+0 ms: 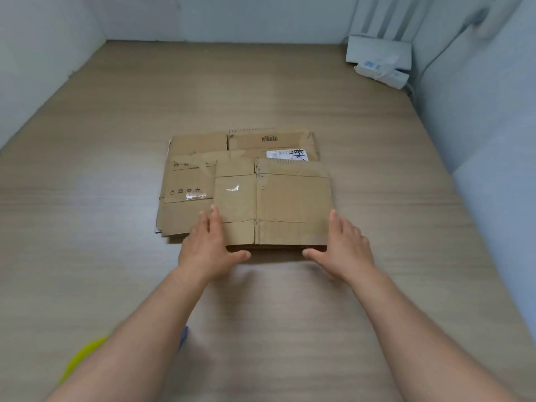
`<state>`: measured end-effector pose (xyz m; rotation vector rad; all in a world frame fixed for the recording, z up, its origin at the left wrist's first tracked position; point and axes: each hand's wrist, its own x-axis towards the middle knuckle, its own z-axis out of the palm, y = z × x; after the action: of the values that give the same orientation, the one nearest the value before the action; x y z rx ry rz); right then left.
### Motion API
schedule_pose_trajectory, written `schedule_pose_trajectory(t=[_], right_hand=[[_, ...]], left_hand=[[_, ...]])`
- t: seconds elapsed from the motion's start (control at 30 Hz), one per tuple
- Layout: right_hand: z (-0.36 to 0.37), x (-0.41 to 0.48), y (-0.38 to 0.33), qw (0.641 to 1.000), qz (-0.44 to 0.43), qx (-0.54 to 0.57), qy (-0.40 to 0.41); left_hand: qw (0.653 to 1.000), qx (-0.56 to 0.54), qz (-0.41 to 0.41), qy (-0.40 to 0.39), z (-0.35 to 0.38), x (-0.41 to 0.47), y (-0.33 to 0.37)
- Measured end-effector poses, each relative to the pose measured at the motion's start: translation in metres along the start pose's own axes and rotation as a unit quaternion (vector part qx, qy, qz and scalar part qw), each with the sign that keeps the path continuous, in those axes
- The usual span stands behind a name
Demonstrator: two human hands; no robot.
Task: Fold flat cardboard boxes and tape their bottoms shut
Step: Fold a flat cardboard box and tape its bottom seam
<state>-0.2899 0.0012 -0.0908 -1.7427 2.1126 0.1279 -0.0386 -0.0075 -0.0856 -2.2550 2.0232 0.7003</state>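
Head view: top flat box [290, 198] lies on stack of flat boxes [185, 181], at stack's near-right corner. L grip [208, 242] flat vs box's left edge, R grip [345, 245] at right edge; both w/ fingers straight, thumbs at near edge, nothing clasped.

Pale wood-grain floor [261, 82] runs right across the view, boxed in by plain whitish walls [43, 39]. Over in the far right corner, a flat white box [378, 52] leans at the foot of some upright pale slats [385, 15], and a smaller white carton with blue print [381, 71] lies just in front, touching it. Bottom left, a blurred yellow-green shape [84, 358], with a sliver of blue [183, 338] near it.
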Motion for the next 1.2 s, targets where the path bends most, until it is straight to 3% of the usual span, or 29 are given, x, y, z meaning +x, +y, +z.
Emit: schedule_pose_trajectory(t=[0.2,0.37,0.5,0.6,0.67,0.77,0.9,1.07,1.2], right_hand=[[0.015,0.004,0.008,0.999,-0.019,0.018,0.028],[-0.003,-0.019,0.010,0.980,-0.052,0.181,0.071],[-0.021,-0.045,0.000,0.887,-0.020,0.421,0.190],[-0.036,-0.067,-0.008,0.796,0.056,0.569,0.200],[-0.040,-0.086,-0.017,0.823,0.036,0.526,0.212],[-0.043,-0.117,-0.032,0.873,-0.017,0.392,0.288],[-0.065,-0.155,-0.051,0.862,-0.058,0.259,0.431],[-0.074,-0.180,-0.058,0.902,-0.072,0.190,0.381],[-0.065,-0.178,-0.045,0.933,-0.080,0.171,0.306]], left_hand=[[0.998,-0.028,-0.023,0.044,0.009,-0.007,0.016],[0.988,-0.094,0.005,0.122,-0.007,-0.043,0.024],[0.952,-0.225,0.048,0.200,-0.027,-0.075,0.027],[0.913,-0.352,0.020,0.206,-0.048,-0.096,0.025],[0.896,-0.402,0.008,0.187,-0.062,-0.108,0.020],[0.902,-0.393,0.031,0.176,-0.080,-0.128,0.007],[0.912,-0.367,0.047,0.176,-0.098,-0.151,-0.011],[0.937,-0.314,0.027,0.153,-0.094,-0.171,-0.020],[0.933,-0.331,0.078,0.115,-0.076,-0.180,-0.023]])
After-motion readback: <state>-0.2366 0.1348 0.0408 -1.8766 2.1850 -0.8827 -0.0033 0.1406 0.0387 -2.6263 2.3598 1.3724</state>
